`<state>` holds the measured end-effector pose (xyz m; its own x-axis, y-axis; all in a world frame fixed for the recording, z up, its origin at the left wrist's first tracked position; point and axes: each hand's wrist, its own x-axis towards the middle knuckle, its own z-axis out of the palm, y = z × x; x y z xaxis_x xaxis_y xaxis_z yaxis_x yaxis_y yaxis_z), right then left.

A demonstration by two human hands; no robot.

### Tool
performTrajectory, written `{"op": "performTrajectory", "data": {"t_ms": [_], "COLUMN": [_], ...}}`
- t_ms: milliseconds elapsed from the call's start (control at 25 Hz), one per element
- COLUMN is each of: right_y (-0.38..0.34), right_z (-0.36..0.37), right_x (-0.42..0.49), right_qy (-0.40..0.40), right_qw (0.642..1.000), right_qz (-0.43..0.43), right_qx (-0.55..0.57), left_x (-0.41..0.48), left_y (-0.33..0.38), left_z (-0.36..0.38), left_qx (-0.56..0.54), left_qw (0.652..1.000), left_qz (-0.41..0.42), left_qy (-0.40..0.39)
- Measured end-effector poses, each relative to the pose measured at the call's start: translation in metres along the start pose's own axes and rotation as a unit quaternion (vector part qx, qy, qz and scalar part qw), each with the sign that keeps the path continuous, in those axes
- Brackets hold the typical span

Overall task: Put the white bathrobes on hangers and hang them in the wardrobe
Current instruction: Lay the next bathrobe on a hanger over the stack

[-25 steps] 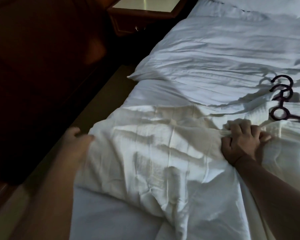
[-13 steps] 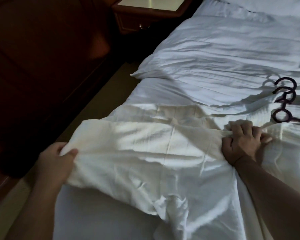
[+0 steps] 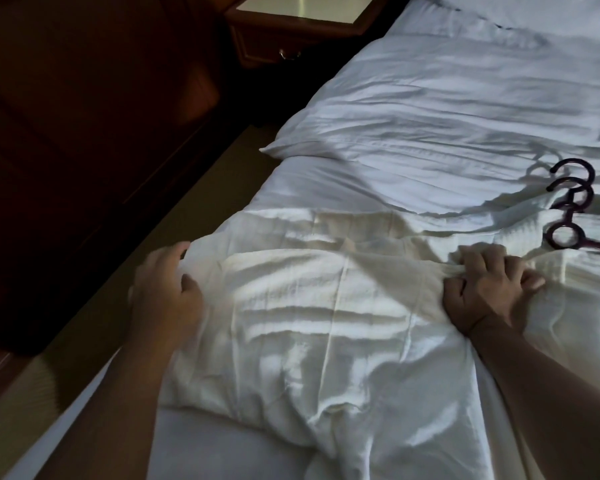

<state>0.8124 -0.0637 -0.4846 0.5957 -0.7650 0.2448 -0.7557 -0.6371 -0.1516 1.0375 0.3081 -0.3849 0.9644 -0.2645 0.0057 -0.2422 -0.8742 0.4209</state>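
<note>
A white bathrobe [image 3: 326,306] lies spread and wrinkled across the near part of the bed [image 3: 447,109]. My left hand [image 3: 163,289] grips the robe's left edge, thumb on top of the cloth. My right hand [image 3: 485,289] holds a bunched fold of the robe at its right side, fingers curled into the fabric. Dark hangers [image 3: 568,216] with round hooks lie on the bedding just beyond my right hand; their bars run out of view at the right edge.
A dark wooden wardrobe [image 3: 84,133] fills the left side, with a strip of floor [image 3: 194,216] between it and the bed. A nightstand [image 3: 291,26] with a drawer stands at the top. A pillow [image 3: 534,8] lies at the head of the bed.
My left hand has carried the robe's left edge up and inward onto the bed. My right hand has kept its grip in the same place.
</note>
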Motion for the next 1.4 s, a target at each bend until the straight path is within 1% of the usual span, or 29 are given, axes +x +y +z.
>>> {"op": "performTrajectory", "data": {"t_ms": [80,200,280,320,360,400,440,480,520,560,640,680,760,840,920,1000,1080,1160,1200,1280,1400], "right_y": [-0.001,-0.001,0.0,0.0,0.0,0.0,0.0,0.001,0.001,0.001,0.0,0.0,0.0,0.001,0.001,0.001,0.001,0.001,0.0,-0.001,-0.003], "right_z": [0.001,0.001,0.002,0.002,0.003,0.003,0.004,0.004,0.003,0.003,0.003,0.004,0.003,0.003,0.002,0.003,0.003,0.002,0.001,0.001,-0.001], "right_x": [0.002,0.002,0.001,0.001,0.0,0.0,0.001,0.001,0.002,0.002,0.001,0.0,0.001,0.002,0.0,0.001,0.002,0.003,0.003,0.002,0.001], "right_qy": [0.002,0.004,0.011,0.015,0.019,0.021,0.022,0.02,0.018,0.016,0.016,0.017,0.013,0.008,0.005,0.006,0.008,0.004,0.002,-0.002,0.0], "right_qw": [1.0,1.0,1.0,1.0,1.0,1.0,1.0,1.0,1.0,1.0,1.0,1.0,1.0,1.0,1.0,1.0,1.0,1.0,1.0,1.0,1.0], "right_qz": [0.0,-0.003,-0.004,-0.005,-0.005,-0.003,-0.001,0.0,-0.001,-0.003,-0.003,-0.001,0.002,0.0,-0.002,0.0,0.0,0.001,0.002,0.006,0.003], "right_qx": [-0.001,-0.002,0.001,0.005,0.009,0.011,0.012,0.012,0.014,0.016,0.011,0.008,0.01,0.007,-0.005,-0.006,-0.006,-0.002,-0.002,-0.005,-0.002], "left_x": [0.014,0.019,0.02,0.021,0.023,0.025,0.026,0.024,0.021,0.018,0.013,0.012,0.009,0.003,0.0,0.001,-0.009,-0.031,-0.043,-0.058,-0.047], "left_y": [0.008,0.005,0.004,0.002,0.0,-0.004,-0.01,-0.012,-0.016,-0.018,-0.017,-0.017,-0.022,-0.03,-0.032,-0.032,-0.03,-0.026,-0.026,-0.029,-0.054], "left_z": [0.006,0.013,0.013,0.011,0.011,0.013,0.016,0.018,0.023,0.028,0.037,0.038,0.038,0.033,0.026,0.024,0.023,0.025,0.026,0.023,0.002], "left_qx": [-0.005,0.065,0.101,0.12,0.146,0.16,0.15,0.119,0.087,0.06,0.03,0.034,0.039,0.016,-0.008,-0.01,0.005,0.042,0.07,0.099,0.095], "left_qw": [0.999,0.994,0.991,0.99,0.988,0.985,0.983,0.981,0.977,0.975,0.971,0.968,0.973,0.983,0.987,0.985,0.975,0.963,0.96,0.963,0.975], "left_qz": [0.026,0.066,0.07,0.067,0.052,0.02,-0.039,-0.107,-0.163,-0.196,-0.235,-0.247,-0.225,-0.176,-0.153,-0.166,-0.218,-0.265,-0.27,-0.25,-0.199], "left_qy": [-0.023,-0.064,-0.051,-0.017,0.026,0.069,0.098,0.11,0.106,0.087,0.033,0.018,0.028,0.047,0.055,0.05,0.031,0.008,0.001,-0.011,-0.022]}}
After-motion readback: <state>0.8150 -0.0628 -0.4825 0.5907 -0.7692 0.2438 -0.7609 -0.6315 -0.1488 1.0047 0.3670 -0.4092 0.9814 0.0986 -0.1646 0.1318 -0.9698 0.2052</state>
